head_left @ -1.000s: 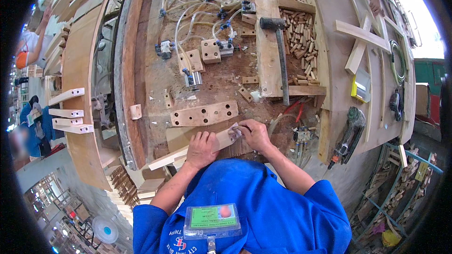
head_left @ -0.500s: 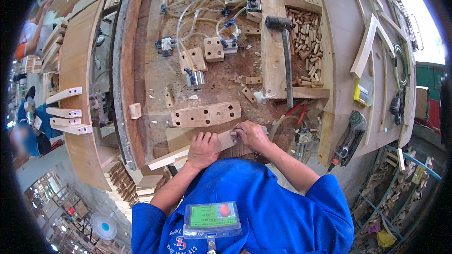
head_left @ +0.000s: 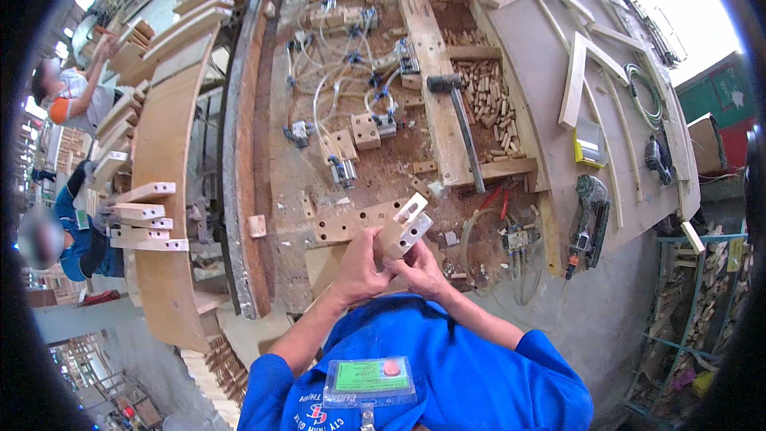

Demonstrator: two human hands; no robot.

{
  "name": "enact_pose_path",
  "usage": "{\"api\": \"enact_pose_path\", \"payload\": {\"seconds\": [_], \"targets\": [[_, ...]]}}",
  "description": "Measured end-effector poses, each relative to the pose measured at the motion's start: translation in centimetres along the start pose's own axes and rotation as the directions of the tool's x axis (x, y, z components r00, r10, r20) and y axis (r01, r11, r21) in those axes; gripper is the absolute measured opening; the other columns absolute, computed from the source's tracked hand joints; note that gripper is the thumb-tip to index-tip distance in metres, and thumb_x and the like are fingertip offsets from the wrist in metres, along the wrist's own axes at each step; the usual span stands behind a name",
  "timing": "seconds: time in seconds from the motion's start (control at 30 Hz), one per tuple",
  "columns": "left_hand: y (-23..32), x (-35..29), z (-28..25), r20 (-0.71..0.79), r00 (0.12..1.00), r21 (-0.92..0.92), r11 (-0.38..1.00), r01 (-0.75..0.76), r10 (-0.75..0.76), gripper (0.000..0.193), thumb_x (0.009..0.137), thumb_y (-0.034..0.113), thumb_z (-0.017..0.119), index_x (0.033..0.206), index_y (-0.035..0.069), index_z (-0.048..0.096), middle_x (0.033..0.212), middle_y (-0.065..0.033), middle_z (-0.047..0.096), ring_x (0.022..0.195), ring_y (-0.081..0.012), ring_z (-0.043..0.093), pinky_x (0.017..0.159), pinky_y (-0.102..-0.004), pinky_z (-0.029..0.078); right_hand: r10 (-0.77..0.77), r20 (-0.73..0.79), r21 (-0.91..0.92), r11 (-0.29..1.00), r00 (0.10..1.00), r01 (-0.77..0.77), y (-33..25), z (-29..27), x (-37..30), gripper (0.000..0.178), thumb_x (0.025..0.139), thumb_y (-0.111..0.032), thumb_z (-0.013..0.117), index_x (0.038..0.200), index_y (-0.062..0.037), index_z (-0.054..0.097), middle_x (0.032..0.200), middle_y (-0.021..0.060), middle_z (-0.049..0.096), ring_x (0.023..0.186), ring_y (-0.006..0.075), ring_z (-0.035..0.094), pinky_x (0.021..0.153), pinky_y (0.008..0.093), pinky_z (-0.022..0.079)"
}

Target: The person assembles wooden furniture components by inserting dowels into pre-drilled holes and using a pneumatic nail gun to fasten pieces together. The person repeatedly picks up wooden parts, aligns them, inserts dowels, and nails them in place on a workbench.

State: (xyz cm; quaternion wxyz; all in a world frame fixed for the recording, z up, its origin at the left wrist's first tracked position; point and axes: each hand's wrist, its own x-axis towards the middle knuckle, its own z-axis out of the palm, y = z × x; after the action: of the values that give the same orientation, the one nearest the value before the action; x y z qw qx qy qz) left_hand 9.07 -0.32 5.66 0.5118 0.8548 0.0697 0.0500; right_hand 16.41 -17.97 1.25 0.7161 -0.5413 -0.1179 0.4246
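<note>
Just in front of my chest, both hands hold two pale wooden bars (head_left: 396,238) side by side, tilted so their drilled ends show dark holes. My left hand (head_left: 361,273) is wrapped round the left side of the bars. My right hand (head_left: 420,271) grips them from the right and below, its thumb near my left fingers. The bars' lower lengths are hidden behind my hands. Just beyond lies a flat wooden block with several holes (head_left: 343,227) on the bench, partly covered by the bars and my left hand.
A rubber mallet (head_left: 459,124) lies by a tray of wooden dowels (head_left: 491,96). Pneumatic tubing (head_left: 327,88) spreads across the far bench. A nail gun (head_left: 589,215) rests at the right. Bars with drilled ends (head_left: 148,219) jut over the left board. Two people work at far left.
The bars have been lifted off the bench and turned so their drilled ends point up and away. My hands have drawn together around them, and the view has shifted.
</note>
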Motion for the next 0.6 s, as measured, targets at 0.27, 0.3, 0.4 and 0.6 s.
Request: {"api": "enact_pose_path", "payload": {"seconds": [0.27, 0.3, 0.4, 0.6], "targets": [[1.6, 0.2, -8.4, 0.245, 0.963, -0.397, 0.894, 0.207, -0.114, 0.073, 0.091, 0.016, 0.088, 0.152, 0.004, 0.049, 0.139, -0.0081, 0.062, 0.127, -0.0195, 0.063, 0.111, -0.038, 0.051, -0.185, -0.005, -0.086, 0.979, 0.983, 0.184, -6.1, 2.6, 0.7, 0.066, 0.098, -0.024, 0.074, 0.153, -0.0045, 0.043, 0.139, 0.0098, 0.062, 0.126, 0.0194, 0.06, 0.11, 0.0404, 0.049], [1.5, -0.4, -9.1, 0.208, 0.974, -0.377, 0.912, 0.16, -0.085, 0.074, 0.09, 0.016, 0.09, 0.15, 0.004, 0.049, 0.139, -0.0077, 0.063, 0.127, -0.0189, 0.063, 0.111, -0.0379, 0.051, -0.222, -0.002, -0.132, 0.967, 0.975, 0.22, -6.7, 3.0, 0.6, 0.066, 0.097, -0.026, 0.075, 0.151, -0.0044, 0.044, 0.137, 0.0095, 0.063, 0.123, 0.0187, 0.061, 0.107, 0.0393, 0.05], [0.9, -0.7, -9.3, 0.051, 0.998, -0.334, 0.942, 0.039, -0.023, 0.068, 0.087, 0.016, 0.091, 0.141, 0.004, 0.051, 0.13, -0.009, 0.062, 0.121, -0.0166, 0.063, 0.1, -0.0362, 0.056, -0.374, -0.037, -0.506, 0.806, 0.927, 0.306, -9.4, 3.0, 0.9, 0.067, 0.085, -0.029, 0.083, 0.138, -0.0026, 0.051, 0.116, 0.0116, 0.069, 0.107, 0.019, 0.067, 0.093, 0.0395, 0.056], [2.7, -1.3, -11.2, -0.182, 0.979, -0.069, 0.992, -0.105, 0.091, 0.075, 0.083, 0.028, 0.087, 0.141, 0.004, 0.047, 0.111, -0.0235, 0.072, 0.104, -0.0372, 0.074, 0.092, -0.0465, 0.059, -0.473, 0.145, -0.827, 0.424, 0.869, 0.369, -15.9, 7.4, -0.9, 0.064, 0.08, -0.026, 0.086, 0.13, -0.0005, 0.056, 0.105, 0.0211, 0.071, 0.096, 0.0348, 0.073, 0.085, 0.0453, 0.057]]}}
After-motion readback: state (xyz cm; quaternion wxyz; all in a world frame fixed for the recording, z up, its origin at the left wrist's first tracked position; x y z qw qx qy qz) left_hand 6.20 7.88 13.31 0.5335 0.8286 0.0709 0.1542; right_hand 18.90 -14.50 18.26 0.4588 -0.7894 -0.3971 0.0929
